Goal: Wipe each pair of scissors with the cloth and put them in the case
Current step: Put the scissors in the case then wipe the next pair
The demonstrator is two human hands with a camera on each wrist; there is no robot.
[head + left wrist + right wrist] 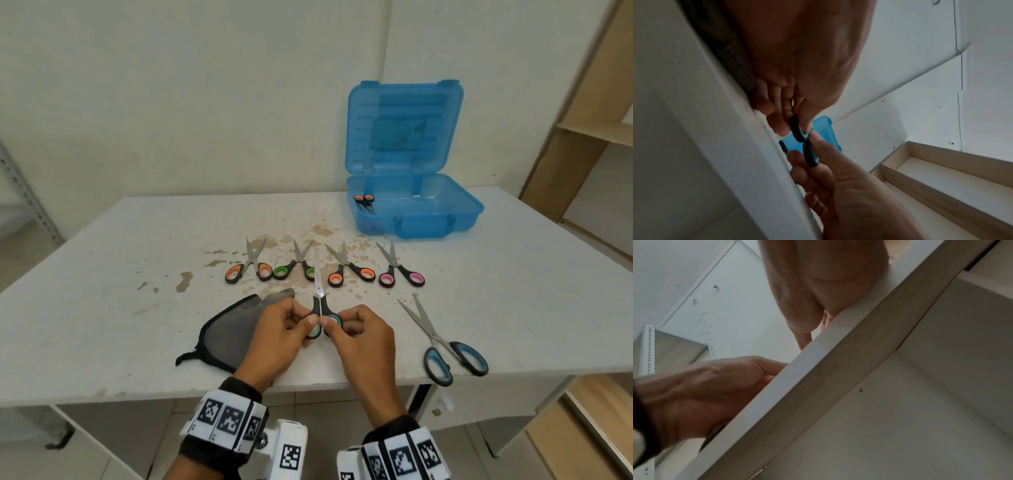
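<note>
Both hands hold one pair of teal-handled scissors [319,294] just above the table's front, blades together and pointing away. My left hand [307,327] pinches the left handle ring and my right hand [335,327] pinches the right ring. The left wrist view shows both rings [798,131] edge-on between the fingers. A grey cloth [226,332] with a black edge lies on the table under my left hand. The blue case [414,214] stands open at the back right, with one orange-handled pair [365,202] inside.
A row of small scissors lies mid-table: orange [251,265], green [297,265], orange [350,270], pink [400,272]. A larger teal pair [443,344] lies open near the front right. Brown stains [318,233] mark the tabletop. Wooden shelving [589,137] stands to the right.
</note>
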